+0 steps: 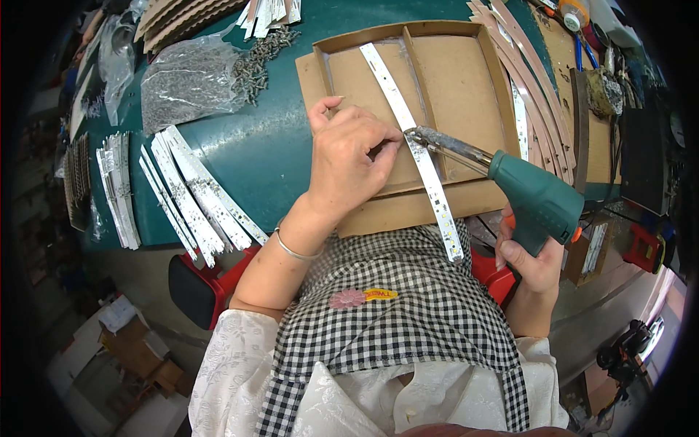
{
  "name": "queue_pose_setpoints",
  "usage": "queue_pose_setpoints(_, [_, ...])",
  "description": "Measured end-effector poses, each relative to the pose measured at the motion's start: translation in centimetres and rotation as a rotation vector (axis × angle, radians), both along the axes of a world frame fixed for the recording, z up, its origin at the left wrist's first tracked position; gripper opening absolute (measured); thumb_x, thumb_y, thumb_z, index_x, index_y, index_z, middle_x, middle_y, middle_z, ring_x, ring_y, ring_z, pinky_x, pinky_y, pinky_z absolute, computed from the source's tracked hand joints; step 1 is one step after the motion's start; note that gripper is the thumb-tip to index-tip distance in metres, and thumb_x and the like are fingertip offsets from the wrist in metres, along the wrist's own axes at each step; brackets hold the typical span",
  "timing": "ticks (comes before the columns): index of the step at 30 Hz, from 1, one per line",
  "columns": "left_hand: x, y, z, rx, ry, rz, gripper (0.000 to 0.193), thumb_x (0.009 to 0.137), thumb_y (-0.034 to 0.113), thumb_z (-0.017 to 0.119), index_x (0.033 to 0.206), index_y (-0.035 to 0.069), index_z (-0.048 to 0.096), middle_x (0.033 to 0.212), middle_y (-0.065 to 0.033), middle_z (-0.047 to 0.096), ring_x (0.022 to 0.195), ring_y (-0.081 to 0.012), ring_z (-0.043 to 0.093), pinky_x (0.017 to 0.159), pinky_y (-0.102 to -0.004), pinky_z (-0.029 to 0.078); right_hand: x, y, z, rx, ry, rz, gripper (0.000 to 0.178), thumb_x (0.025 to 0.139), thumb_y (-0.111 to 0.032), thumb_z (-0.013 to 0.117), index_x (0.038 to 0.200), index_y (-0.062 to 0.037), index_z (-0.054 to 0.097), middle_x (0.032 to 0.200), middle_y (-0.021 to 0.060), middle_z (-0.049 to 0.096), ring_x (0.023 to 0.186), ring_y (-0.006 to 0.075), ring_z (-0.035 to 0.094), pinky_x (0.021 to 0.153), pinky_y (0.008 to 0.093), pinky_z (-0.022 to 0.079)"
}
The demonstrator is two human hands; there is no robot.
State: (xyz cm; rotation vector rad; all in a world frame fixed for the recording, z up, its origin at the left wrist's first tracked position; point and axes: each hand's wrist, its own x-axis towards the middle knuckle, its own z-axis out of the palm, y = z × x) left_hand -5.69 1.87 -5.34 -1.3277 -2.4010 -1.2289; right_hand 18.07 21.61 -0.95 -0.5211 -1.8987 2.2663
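A long white LED strip (pixel 393 87) lies slantwise across a shallow cardboard tray (pixel 466 102), its near end reaching past the tray's front edge over my checked apron. My left hand (pixel 349 156) is at the middle of the strip, thumb and forefinger pinched together at its left edge. Whatever they hold, if anything, is too small to make out. My right hand (pixel 535 266) grips the handle of a green soldering gun (pixel 539 197). The gun's dark tip (pixel 419 137) points left and meets the strip, or hovers just over it, right beside my left fingertips.
White strips (pixel 193 193) lie fanned on the green table (pixel 269 146) at left, with another bundle (pixel 118 189) beyond. A clear bag of screws (pixel 186 84) and loose screws (pixel 258 65) sit farther back. Curved brownish strips (pixel 539 87) are stacked right of the tray.
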Motion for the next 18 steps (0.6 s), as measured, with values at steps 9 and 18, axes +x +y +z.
queue_pose_setpoints(9, [0.0, 0.0, 0.0, 0.004, -0.009, -0.006, 0.015, 0.071, 0.001, 0.08, 0.078, 0.012, 0.073, 0.074, 0.0024, 0.07, 0.076, -0.014, 0.065, 0.097, -0.041, 0.038, 0.4, 0.7, -0.1, -0.093, 0.035, -0.059, 0.06, 0.081, 0.002, 0.075, 0.133, 0.008, 0.047, 0.111, 0.0196, 0.06, 0.068, 0.0162, 0.061, 0.05, 0.0277, 0.053])
queue_pose_setpoints(18, [0.0, 0.4, -0.1, 0.064, -0.001, 0.003, 0.016, 0.069, 0.0, 0.078, 0.073, 0.013, 0.07, 0.068, 0.0018, 0.066, 0.073, -0.0156, 0.063, 0.094, -0.0417, 0.038, 0.8, 1.8, 0.0, -0.124, 0.162, -0.234, 0.076, 0.08, -0.011, 0.08, 0.138, 0.0141, 0.038, 0.107, 0.0215, 0.058, 0.056, 0.0166, 0.057, 0.042, 0.0266, 0.049])
